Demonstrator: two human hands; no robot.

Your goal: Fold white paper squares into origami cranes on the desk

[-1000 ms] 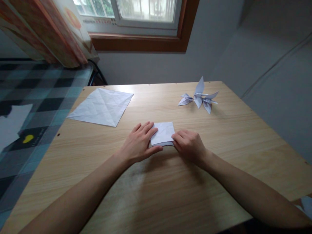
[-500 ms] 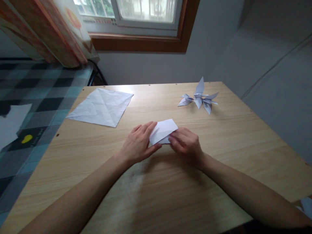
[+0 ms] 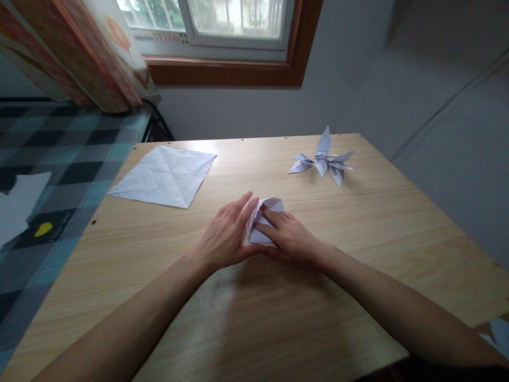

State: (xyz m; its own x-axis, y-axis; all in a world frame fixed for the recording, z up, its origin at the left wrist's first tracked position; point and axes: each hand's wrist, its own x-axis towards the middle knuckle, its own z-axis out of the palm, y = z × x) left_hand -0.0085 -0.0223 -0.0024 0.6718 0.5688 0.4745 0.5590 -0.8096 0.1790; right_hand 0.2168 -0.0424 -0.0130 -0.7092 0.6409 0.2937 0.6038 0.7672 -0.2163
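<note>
A small white sheet of folded paper (image 3: pixel 275 206) is between my hands at the middle of the table, its upper layer lifted into a pocket. My left hand (image 3: pixel 226 233) holds the paper's left side, with the thumb low and the fingers along the raised flap. My right hand (image 3: pixel 292 236) has two fingers reaching into the opened fold and pressing on the paper. Its thumb lies near the left thumb at the lower edge. The fingers cover part of the paper.
A flat creased white sheet (image 3: pixel 167 175) lies at the table's back left. Folded paper flowers (image 3: pixel 323 156) stand at the back right. Left of the wooden table (image 3: pixel 377 228) is a checked cloth (image 3: pixel 24 281) with white paper (image 3: pixel 24 201) on it. A window (image 3: pixel 234 26) is beyond.
The folded paper's upper layer has lifted into an open pocket. My right hand has moved left, its fingers now inside the fold. My left hand stays at the left side.
</note>
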